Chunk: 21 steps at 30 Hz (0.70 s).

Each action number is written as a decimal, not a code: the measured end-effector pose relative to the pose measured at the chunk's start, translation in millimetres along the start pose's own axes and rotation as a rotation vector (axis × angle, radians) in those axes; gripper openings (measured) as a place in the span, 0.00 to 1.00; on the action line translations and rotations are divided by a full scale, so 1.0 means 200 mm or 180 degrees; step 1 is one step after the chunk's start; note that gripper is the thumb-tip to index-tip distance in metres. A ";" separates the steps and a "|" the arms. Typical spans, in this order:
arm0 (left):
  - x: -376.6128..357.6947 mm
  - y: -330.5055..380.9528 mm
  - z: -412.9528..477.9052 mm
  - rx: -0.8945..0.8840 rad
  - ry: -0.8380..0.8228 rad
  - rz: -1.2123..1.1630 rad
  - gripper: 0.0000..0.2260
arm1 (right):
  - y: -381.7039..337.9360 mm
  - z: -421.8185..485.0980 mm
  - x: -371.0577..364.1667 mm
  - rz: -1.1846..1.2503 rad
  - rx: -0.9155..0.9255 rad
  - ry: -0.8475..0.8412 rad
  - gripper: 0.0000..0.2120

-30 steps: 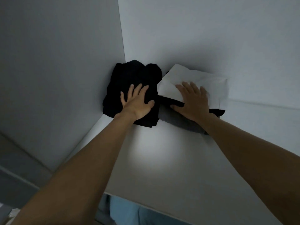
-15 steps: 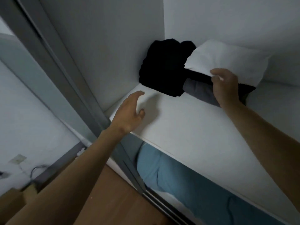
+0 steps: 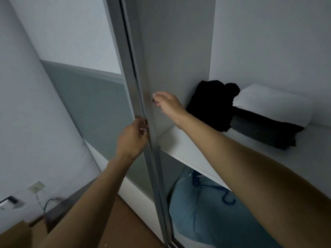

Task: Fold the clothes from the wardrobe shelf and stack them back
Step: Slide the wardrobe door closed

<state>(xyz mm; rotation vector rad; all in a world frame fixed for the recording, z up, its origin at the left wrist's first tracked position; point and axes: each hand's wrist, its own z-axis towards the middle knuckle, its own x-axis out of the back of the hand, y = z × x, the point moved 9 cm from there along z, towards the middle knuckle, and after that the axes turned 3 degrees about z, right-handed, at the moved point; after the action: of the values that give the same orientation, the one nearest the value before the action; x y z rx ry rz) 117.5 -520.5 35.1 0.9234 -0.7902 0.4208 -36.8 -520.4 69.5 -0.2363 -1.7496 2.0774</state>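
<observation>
Left hand (image 3: 131,140) grips sliding door (image 3: 130,68) edge. Right hand (image 3: 168,106) curled just beside it, can't tell if holding. Folded clothes (image 3: 250,115) stacked in shelf (image 3: 188,145) back-left corner.

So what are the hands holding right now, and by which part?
The sliding door, by its metal edge: left hand lower, right hand apparently higher up.

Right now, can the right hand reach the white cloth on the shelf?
Probably yes: the right hand is by the sliding door, the shelf is open, and only the black pile lies between it and the white cloth.
</observation>
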 end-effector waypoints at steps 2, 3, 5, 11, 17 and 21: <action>-0.01 0.01 0.00 -0.0080 -0.0033 0.0019 0.19 | -0.01 0.05 -0.13 0.0301 -0.0198 0.0084 0.22; -0.01 0.01 0.00 -0.0147 -0.0069 0.0030 0.19 | -0.01 0.07 -0.16 0.0390 -0.0243 0.0208 0.23; -0.02 -0.01 0.00 -0.0256 -0.0150 -0.0027 0.19 | 0.03 0.08 -0.18 0.0436 -0.0302 0.0515 0.25; -0.02 -0.05 -0.02 -0.0691 -0.0156 0.0109 0.17 | 0.12 0.05 -0.19 0.0862 -0.0445 0.0343 0.30; -0.10 0.08 0.03 -0.1066 -0.0424 0.0245 0.09 | 0.09 -0.17 -0.03 0.1022 -0.0265 0.0469 0.25; -0.14 0.30 -0.04 -0.1654 -0.0464 0.0279 0.09 | 0.08 -0.36 0.17 0.0934 -0.0133 0.0780 0.27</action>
<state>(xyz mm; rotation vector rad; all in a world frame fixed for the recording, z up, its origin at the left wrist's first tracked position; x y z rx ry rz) 63.9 -480.4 43.1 0.4374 -1.0152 0.2066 -42.5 -442.7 43.5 -0.7677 -1.6904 2.1004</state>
